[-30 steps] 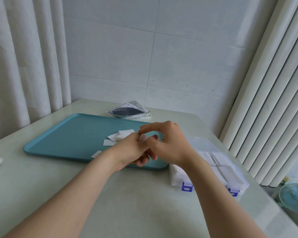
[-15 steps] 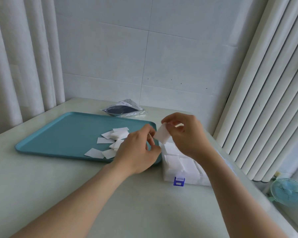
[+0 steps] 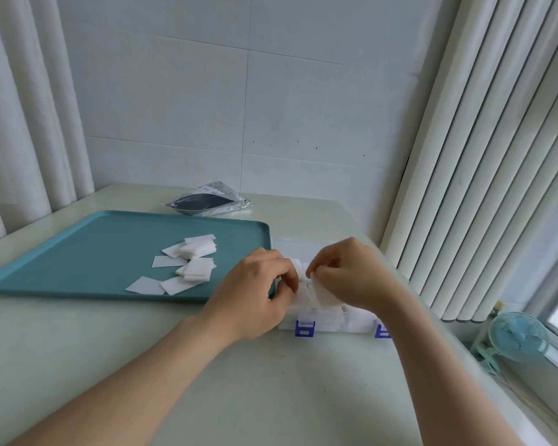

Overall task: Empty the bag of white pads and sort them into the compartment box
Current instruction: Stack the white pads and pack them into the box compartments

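Both hands have dropped from mid-air onto the compartment box [image 3: 335,324]. The right hand [image 3: 351,275] pinches a white pad [image 3: 323,295] into a near compartment, and the left hand [image 3: 255,292] pinches a second pad [image 3: 297,269] beside it. Loose pads [image 3: 187,267] wait on the tray [image 3: 78,252], so the sorting isn't finished.
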`<state>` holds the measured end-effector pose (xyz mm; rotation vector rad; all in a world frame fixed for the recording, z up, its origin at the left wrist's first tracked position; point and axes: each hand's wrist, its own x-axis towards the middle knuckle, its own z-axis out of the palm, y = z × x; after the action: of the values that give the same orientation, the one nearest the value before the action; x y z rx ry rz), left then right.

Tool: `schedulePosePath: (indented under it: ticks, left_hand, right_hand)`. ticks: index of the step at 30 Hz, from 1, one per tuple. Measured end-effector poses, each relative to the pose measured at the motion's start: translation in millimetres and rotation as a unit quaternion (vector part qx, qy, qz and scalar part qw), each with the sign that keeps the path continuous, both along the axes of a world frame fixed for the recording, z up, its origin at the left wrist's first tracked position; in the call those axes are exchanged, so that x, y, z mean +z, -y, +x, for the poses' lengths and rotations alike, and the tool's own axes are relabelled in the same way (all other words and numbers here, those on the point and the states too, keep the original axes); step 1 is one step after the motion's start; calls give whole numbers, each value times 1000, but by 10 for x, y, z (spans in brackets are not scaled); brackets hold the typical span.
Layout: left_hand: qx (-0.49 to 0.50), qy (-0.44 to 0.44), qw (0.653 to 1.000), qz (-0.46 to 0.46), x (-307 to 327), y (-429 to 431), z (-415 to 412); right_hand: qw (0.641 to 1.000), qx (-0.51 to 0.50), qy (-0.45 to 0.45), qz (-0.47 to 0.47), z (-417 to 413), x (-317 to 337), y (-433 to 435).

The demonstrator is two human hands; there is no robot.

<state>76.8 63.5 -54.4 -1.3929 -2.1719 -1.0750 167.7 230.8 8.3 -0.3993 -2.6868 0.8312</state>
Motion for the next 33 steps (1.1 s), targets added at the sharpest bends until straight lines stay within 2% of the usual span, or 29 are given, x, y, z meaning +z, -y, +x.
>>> schedulePosePath:
  ticks: [5,10,13,18,23,25,29,33]
  left_hand:
    - [5,4,1000,-14,17,22,20]
    - [-4,1,1000,-26,33,48,62]
    - [-16,-8,999,-30,49,77,80]
    - [-22,-18,999,-40,54,89,89]
    - [-21,-5,999,-36,51,90,81]
    - [-17,9,999,-26,49,83,67]
    - [77,-3,997,8,57,71,-6]
    - [260,33,964,-50,118,154,-115]
  right_hand:
    - [1000,3,16,12,42,-15,-32]
    - [998,10,10,64,58,-25,-90]
    - [997,-7,4,74,37,-42,-118]
    - [988,-49,45,138,3,-99,-119]
    - [985,-80,32,146,-49,-169,-98]
    - [982,-97,-6,164,-83,-183,-42]
    - [969,-121,-119,180,-134,-180,174]
    - [972,-61,-138,183,-147,-215,399]
